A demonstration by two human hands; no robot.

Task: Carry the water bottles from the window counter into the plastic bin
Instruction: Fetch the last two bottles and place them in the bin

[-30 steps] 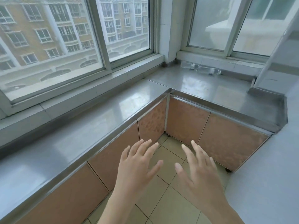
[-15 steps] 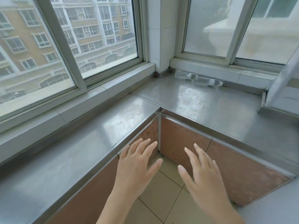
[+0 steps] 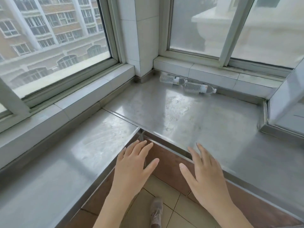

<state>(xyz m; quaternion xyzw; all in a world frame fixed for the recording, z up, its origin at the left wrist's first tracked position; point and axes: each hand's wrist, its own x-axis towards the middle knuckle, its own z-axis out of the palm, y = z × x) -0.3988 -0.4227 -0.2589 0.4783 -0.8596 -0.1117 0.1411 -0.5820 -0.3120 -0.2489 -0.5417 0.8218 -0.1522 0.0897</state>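
Both hands, left hand (image 3: 133,163) and right hand (image 3: 204,171), spread flat and empty; the two lying water bottles (image 3: 187,83) could roll along the counter (image 3: 189,116) if nudged rather than gripped.

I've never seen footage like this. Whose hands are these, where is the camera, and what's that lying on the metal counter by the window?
There is no machine here: a person wears a wide-angle camera on the head, looking forward and down. The left hand and right hand reach forward with fingers spread, holding nothing. The steel counter wraps round a corner under the windows. At its back edge, against the sill, two clear water bottles lie on their sides, end to end: one nearer the corner, another to its right. A shoe shows on the tiled floor. No bin is in view.
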